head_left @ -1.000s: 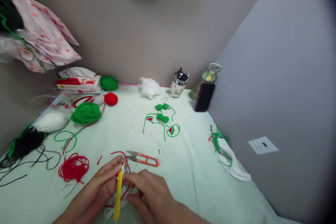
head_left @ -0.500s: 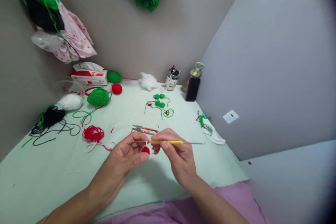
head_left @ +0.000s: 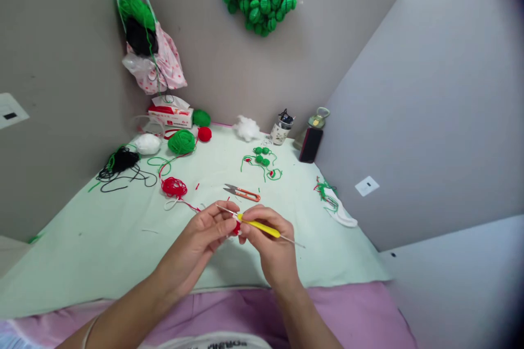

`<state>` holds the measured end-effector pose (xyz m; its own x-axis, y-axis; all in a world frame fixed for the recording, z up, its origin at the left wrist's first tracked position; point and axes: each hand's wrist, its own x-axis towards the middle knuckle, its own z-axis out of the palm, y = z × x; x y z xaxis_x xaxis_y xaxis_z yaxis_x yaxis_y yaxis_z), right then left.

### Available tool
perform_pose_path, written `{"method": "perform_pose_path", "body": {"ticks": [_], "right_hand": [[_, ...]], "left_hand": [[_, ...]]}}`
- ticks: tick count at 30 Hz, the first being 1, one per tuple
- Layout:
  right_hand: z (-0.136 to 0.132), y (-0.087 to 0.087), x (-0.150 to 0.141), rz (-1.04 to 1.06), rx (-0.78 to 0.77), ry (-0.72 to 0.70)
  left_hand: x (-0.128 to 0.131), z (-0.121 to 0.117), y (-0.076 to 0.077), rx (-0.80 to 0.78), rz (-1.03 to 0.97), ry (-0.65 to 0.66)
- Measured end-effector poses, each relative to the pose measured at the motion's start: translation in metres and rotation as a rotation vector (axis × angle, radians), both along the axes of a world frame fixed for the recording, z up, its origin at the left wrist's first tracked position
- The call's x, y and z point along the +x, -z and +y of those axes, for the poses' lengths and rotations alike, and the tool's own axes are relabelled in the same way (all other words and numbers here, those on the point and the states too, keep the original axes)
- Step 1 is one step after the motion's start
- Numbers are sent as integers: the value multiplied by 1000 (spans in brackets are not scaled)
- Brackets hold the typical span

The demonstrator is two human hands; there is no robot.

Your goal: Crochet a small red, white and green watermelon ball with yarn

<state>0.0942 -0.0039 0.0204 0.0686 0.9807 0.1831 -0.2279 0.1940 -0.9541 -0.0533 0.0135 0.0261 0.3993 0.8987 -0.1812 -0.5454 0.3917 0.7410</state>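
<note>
My left hand (head_left: pixel 200 237) pinches a small red and white crochet piece (head_left: pixel 235 227) above the near part of the pale green table (head_left: pixel 102 234). A strand of red yarn runs from the piece back to a loose red tangle (head_left: pixel 173 187). My right hand (head_left: pixel 268 242) is closed round a yellow-handled crochet hook (head_left: pixel 260 225), whose metal tip points left into the piece. Both hands meet just in front of the orange thread snips (head_left: pixel 242 192).
Green yarn ball (head_left: pixel 181 142), red ball (head_left: pixel 204 133), black yarn (head_left: pixel 120 161), white stuffing (head_left: pixel 247 128), a tissue box (head_left: pixel 171 114), a jar (head_left: pixel 280 132) and a dark phone (head_left: pixel 310 145) line the back. Small green crochet balls (head_left: pixel 261 156) lie mid-table; yarn scraps (head_left: pixel 327 196) at right.
The view has tilted up and back, showing more wall and my lap. The hook swung from upright to lying across, held in my right hand, tip now in the piece.
</note>
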Motion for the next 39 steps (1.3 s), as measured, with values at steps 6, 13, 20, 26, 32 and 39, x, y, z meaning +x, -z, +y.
{"method": "perform_pose_path", "body": {"ticks": [6, 13, 20, 26, 32, 39], "right_hand": [[17, 9, 2, 330, -201, -87], [20, 2, 36, 516, -197, 32], [15, -7, 50, 693, -223, 124], [13, -11, 33, 470, -78, 171], [-4, -14, 19, 376, 43, 126], [-3, -2, 24, 275, 144, 275]], "left_hand": [[-7, 16, 13, -87, -66, 102], [-55, 70, -2, 433, 462, -89], [-101, 100, -40, 640, 555, -515], [-24, 46, -37, 377, 57, 104], [32, 33, -33, 267, -217, -26], [29, 29, -11, 790, 438, -98]]}}
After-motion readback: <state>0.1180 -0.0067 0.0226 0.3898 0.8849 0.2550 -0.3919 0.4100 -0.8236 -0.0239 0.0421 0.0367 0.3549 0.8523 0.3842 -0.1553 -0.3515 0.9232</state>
